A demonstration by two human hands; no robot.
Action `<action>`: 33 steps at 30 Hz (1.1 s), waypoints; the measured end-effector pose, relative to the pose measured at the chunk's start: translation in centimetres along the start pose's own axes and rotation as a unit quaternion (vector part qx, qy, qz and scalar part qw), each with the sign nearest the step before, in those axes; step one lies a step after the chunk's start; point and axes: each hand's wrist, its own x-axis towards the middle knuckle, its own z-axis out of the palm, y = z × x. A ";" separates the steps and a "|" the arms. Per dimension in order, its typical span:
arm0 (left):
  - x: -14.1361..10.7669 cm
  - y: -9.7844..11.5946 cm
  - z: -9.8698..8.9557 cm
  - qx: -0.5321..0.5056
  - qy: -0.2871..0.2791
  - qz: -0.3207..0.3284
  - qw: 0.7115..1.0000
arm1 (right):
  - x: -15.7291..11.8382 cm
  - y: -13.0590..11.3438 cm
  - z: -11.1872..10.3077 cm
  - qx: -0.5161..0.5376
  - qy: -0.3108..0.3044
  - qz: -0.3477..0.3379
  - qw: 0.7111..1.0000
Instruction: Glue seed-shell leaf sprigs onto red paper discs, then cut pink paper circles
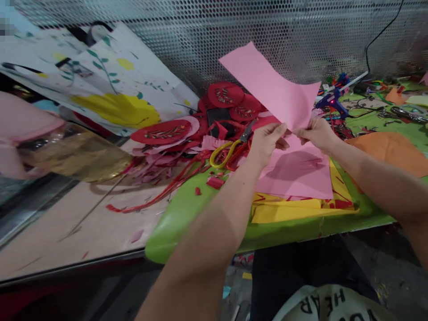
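Note:
A curved pink sheet (274, 84) is raised above the table, its lower edge pinched between both hands. My left hand (270, 140) grips that edge with thumb and fingers, close to my right hand (316, 133), which pinches it from the other side. Below them lies more pink paper (294, 178), on top of yellow paper (287, 211). Yellow-handled scissors (227, 154) rest just left of my left hand, beside red handles. Round red pieces with leaf patterns (225, 94) are piled behind the scissors.
A green cover (180, 223) lies over the table. At the right are a blue glue gun (334, 104) and orange paper (393, 151). A printed bag (123, 76) and a clear container (80, 156) stand at the left. Perforated metal (187, 26) rises behind.

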 end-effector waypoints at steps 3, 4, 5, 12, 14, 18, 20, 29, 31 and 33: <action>-0.1 -0.2 0.3 0.021 0.015 -0.009 1.000 | -0.1 0.2 0.1 -0.025 -0.011 -0.015 1.000; -0.1 -0.2 0.3 0.025 0.025 -0.009 0.999 | -0.1 0.4 0.2 -0.027 -0.016 -0.020 0.999; 0.0 -0.2 0.3 0.030 0.034 -0.008 0.999 | -0.1 0.6 0.2 -0.027 -0.019 -0.025 0.999; -0.1 0.0 0.4 0.037 0.068 0.011 0.997 | -0.2 0.8 0.3 -0.023 -0.018 -0.014 0.999; -0.1 -0.1 0.4 0.032 0.067 0.018 0.997 | -0.3 0.6 0.3 -0.001 -0.017 -0.017 1.000; 0.0 -0.3 0.2 0.022 0.061 0.025 0.998 | -0.3 0.3 0.4 0.011 -0.015 0.005 1.000; 0.1 -0.4 0.1 0.015 0.060 0.027 0.998 | -0.3 0.2 0.5 0.004 -0.012 0.017 1.000; 0.0 0.0 0.2 0.000 0.051 0.014 0.999 | -0.3 0.2 0.4 0.024 -0.031 0.012 0.999; -0.1 0.0 0.3 0.002 0.047 0.012 0.999 | -0.3 0.2 0.3 0.042 -0.045 0.020 0.998; 0.0 0.1 0.2 0.008 0.039 0.008 0.999 | -0.3 0.2 0.1 0.051 -0.064 0.029 0.996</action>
